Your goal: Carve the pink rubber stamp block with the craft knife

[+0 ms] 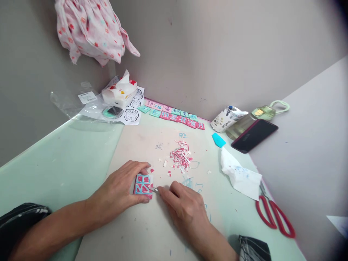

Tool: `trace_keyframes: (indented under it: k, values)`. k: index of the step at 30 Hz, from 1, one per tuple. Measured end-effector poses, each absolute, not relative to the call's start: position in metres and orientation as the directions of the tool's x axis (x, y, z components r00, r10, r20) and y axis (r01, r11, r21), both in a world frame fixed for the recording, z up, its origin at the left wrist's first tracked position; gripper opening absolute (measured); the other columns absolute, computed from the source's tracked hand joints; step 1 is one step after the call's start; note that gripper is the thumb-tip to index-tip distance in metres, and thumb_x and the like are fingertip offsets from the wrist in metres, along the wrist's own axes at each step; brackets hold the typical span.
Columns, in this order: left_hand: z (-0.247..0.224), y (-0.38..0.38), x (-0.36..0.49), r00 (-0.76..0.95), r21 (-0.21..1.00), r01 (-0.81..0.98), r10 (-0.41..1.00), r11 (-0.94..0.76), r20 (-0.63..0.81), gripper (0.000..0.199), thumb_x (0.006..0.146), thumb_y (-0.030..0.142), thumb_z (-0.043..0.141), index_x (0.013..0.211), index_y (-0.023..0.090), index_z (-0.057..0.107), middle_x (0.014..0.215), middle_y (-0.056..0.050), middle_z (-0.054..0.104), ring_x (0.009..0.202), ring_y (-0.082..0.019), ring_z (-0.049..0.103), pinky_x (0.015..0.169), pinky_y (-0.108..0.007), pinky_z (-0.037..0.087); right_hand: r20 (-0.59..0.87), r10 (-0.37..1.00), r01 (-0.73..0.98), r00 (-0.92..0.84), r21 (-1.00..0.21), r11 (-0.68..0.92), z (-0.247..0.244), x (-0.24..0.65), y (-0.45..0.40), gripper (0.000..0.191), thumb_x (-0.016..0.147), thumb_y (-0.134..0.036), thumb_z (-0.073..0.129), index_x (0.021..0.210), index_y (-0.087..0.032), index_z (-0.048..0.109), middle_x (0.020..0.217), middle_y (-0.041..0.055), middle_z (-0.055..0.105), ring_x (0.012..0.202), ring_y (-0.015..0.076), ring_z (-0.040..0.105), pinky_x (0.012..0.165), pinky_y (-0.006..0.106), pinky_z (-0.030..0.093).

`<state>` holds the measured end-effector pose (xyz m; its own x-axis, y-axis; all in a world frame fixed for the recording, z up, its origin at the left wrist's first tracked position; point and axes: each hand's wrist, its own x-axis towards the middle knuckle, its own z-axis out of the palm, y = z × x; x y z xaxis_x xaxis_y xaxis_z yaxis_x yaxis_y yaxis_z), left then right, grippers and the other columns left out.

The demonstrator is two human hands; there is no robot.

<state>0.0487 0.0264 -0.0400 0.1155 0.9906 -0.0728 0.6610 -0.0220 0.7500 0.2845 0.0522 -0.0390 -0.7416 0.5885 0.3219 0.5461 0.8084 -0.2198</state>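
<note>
My left hand point(122, 185) grips a small square carving block point(143, 184) by its upper and lower edges, thumb nearest me. The block is pink under a white top, with blue lines framing cut-out pink patches. In my right hand point(185, 199) is a slim carving knife point(154, 189), whose metal tip touches the block's right side. My fingers cover most of its handle. Both hands rest on a beige board point(119, 228). Just beyond them lies a heap of pink and white shavings point(181, 156), with a few loose bits around it.
Pink and green carved tiles point(174, 115) line the back edge. Tissues point(121, 90) and plastic packaging point(67, 103) sit back left. On the right are a cup point(227, 117), a bottle point(240, 125) with a phone point(255, 135) leaning there, a crumpled tissue point(240, 174) and red-handled scissors point(274, 215).
</note>
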Motion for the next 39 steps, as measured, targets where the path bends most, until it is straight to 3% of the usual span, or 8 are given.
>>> trace_keyframes:
  k: [17,39]
  values:
    - [-0.042,0.027,0.049,0.12,0.746,0.664,0.992,-0.043,-0.049,0.06,0.073,0.022,0.084,0.126,0.026,0.055,0.122,-0.004,0.064,0.116,-0.027,0.062,0.1,-0.041,0.048,0.384,0.539,0.515,-0.749,-0.174,0.839,-0.039,0.282,0.054,0.032,0.106,-0.012,0.038,0.106,-0.018,0.069,0.073,0.0008,0.052,0.06,0.0156,0.043,0.054,0.03,0.031]
    - [-0.046,0.027,0.046,0.139,0.752,0.656,0.99,-0.068,-0.031,0.059,0.074,0.024,0.084,0.126,0.028,0.055,0.123,-0.002,0.064,0.117,-0.026,0.062,0.1,-0.04,0.048,0.351,0.551,0.518,-0.757,-0.189,0.834,-0.035,0.283,0.057,0.031,0.106,-0.012,0.039,0.106,-0.018,0.069,0.074,0.0009,0.052,0.06,0.0156,0.044,0.054,0.03,0.031]
